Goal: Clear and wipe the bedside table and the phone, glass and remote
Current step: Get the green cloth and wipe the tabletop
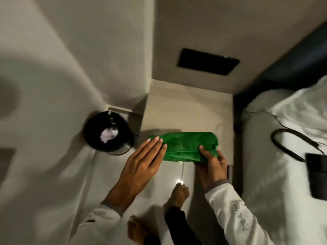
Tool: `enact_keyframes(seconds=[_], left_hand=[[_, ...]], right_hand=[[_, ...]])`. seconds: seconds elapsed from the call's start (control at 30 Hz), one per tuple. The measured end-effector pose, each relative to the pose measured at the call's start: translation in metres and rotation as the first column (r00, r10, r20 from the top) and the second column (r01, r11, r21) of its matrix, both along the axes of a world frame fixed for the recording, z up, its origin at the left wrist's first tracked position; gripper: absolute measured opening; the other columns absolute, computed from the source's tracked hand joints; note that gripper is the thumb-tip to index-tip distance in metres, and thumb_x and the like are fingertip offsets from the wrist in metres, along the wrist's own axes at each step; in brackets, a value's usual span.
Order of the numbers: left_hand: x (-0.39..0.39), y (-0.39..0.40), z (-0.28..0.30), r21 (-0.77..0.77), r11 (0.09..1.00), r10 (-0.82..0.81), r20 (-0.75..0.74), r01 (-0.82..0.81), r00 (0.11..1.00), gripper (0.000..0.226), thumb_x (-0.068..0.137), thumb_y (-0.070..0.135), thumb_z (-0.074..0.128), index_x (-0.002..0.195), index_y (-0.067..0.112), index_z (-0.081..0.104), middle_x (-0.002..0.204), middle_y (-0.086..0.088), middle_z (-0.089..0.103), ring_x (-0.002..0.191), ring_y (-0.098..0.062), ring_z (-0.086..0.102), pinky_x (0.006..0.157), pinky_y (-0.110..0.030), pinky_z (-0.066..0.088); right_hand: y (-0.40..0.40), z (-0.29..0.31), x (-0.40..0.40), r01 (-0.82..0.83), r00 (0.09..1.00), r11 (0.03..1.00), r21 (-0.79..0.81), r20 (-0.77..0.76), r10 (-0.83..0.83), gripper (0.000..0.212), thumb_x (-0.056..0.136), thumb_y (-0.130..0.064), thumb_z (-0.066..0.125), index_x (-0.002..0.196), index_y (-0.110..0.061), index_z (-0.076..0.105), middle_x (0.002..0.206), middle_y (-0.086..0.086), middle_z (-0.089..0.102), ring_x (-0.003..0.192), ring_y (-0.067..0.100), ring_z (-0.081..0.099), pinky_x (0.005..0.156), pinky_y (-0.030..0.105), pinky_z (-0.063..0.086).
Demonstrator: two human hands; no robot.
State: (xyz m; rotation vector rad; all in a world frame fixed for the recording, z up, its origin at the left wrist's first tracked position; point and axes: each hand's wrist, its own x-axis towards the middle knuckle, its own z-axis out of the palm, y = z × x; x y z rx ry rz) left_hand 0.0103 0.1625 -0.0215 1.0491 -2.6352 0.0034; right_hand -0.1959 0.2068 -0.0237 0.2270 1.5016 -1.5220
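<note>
Over the front edge of the bedside table (185, 110) was where the green cloth (187, 147) sat, folded into a fat roll and hanging partly past the table lip toward the floor. It looked like a microfibre rag, so I'd guess soft, floppy, next to no weight, and grippy rather than slick, the kind of thing that unrolls on you if you only pinch one corner. The right hand (212, 163) had its end bunched up, thumb on top and fingers wrapped under, so that was a proper clamp on the fabric. The left hand (143, 160) was flat and spread, fingertips just resting on the other end, not gripping anything. Honestly the best hold seemed to be what the right was doing, a fistful of the folded layers, with the flat palm pressing down for the wiping. The tabletop itself looked bare and pale, tucked into the wall corner. No phone, glass or remote could be made out on it. To the left stood a black bin (108, 133) with something white crumpled inside. To the right was the bed (276, 165) in white sheets, with a dark cable (290, 145) and a dark flat object (316, 175) lying on it; too blurry to say what that was.
</note>
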Motion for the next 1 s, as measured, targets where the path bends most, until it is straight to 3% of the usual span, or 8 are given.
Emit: enact_keyframes(seconds=[0.27,0.37,0.4,0.47,0.53,0.6,0.73,1.0], left_hand=[[-0.128,-0.022,-0.102,0.199,0.966,-0.189,0.092,0.168,0.978,0.053,0.088,-0.012,0.034,0.133,-0.002,0.059,0.14,-0.019,0.058,0.131,-0.032,0.055,0.105,-0.046,0.051],[-0.147,-0.014,-0.133,0.356,0.928,-0.188,0.197,0.108,0.962,0.053,0.082,-0.01,0.055,0.134,-0.002,0.058,0.142,-0.024,0.054,0.133,-0.036,0.052,0.105,-0.048,0.051],[-0.15,-0.01,-0.138,0.401,0.914,-0.176,0.259,0.06,0.95,0.055,0.081,-0.005,0.065,0.135,-0.001,0.058,0.143,-0.025,0.053,0.134,-0.037,0.051,0.106,-0.049,0.05],[-0.158,0.002,-0.148,0.424,0.906,-0.147,0.327,-0.006,0.934,0.053,0.09,0.018,0.067,0.137,-0.001,0.054,0.147,-0.027,0.047,0.138,-0.039,0.046,0.11,-0.049,0.046],[-0.161,0.021,-0.152,0.427,0.902,-0.094,0.322,-0.056,0.942,0.055,0.1,0.033,0.047,0.143,-0.001,0.047,0.152,-0.025,0.041,0.143,-0.037,0.039,0.114,-0.047,0.041],[-0.17,0.038,-0.154,0.451,0.882,-0.037,0.352,-0.135,0.935,0.055,0.104,0.034,0.028,0.145,0.001,0.044,0.155,-0.022,0.038,0.144,-0.035,0.037,0.118,-0.042,0.036],[-0.185,0.035,-0.155,0.537,0.801,0.053,0.378,-0.266,0.924,0.064,0.109,0.03,0.005,0.137,0.004,0.057,0.146,-0.019,0.053,0.131,-0.03,0.055,0.11,-0.037,0.028],[-0.25,-0.093,-0.18,0.451,0.869,0.101,0.242,-0.205,0.965,0.056,0.101,0.011,0.039,0.155,0.01,0.025,0.163,-0.014,0.022,0.151,-0.029,0.025,0.122,-0.041,0.028]], right_hand=[[0.006,-0.094,-0.123,0.163,0.986,0.983,0.08,0.018,-0.165,0.023,0.086,0.009,0.068,0.103,-0.005,0.067,0.09,0.011,0.078,0.078,0.022,0.077,0.062,0.036,0.064],[0.013,-0.124,-0.146,0.08,0.989,0.95,0.303,-0.143,-0.037,0.031,0.084,0.008,0.073,0.11,-0.005,0.061,0.118,0.025,0.07,0.104,0.033,0.071,0.092,0.047,0.059],[0.02,-0.13,-0.152,-0.018,0.931,0.88,0.474,-0.313,0.188,0.042,0.084,0.001,0.076,0.121,-0.003,0.057,0.128,0.027,0.063,0.117,0.038,0.063,0.103,0.049,0.051],[0.039,-0.14,-0.16,-0.121,0.524,0.696,0.708,-0.55,0.651,0.063,0.087,-0.018,0.076,0.141,-0.003,0.047,0.143,0.025,0.05,0.133,0.04,0.048,0.113,0.047,0.042],[0.05,-0.14,-0.158,-0.182,0.08,0.654,0.734,-0.652,0.754,0.061,0.094,-0.023,0.063,0.149,-0.007,0.043,0.153,0.023,0.042,0.139,0.039,0.042,0.115,0.047,0.039],[0.054,-0.154,-0.156,-0.309,-0.167,0.565,0.765,-0.629,0.759,0.058,0.095,-0.016,0.062,0.149,-0.006,0.045,0.157,0.025,0.039,0.144,0.04,0.041,0.115,0.05,0.041],[0.059,-0.181,-0.153,-0.409,-0.257,0.362,0.837,-0.487,0.835,0.058,0.1,-0.019,0.053,0.154,-0.011,0.034,0.163,0.017,0.024,0.15,0.037,0.024,0.117,0.057,0.037],[-0.064,-0.203,-0.215,-0.341,-0.261,0.437,0.832,-0.53,0.807,0.057,0.104,-0.023,0.037,0.159,-0.014,0.024,0.168,0.015,0.017,0.157,0.031,0.014,0.126,0.048,0.02]])
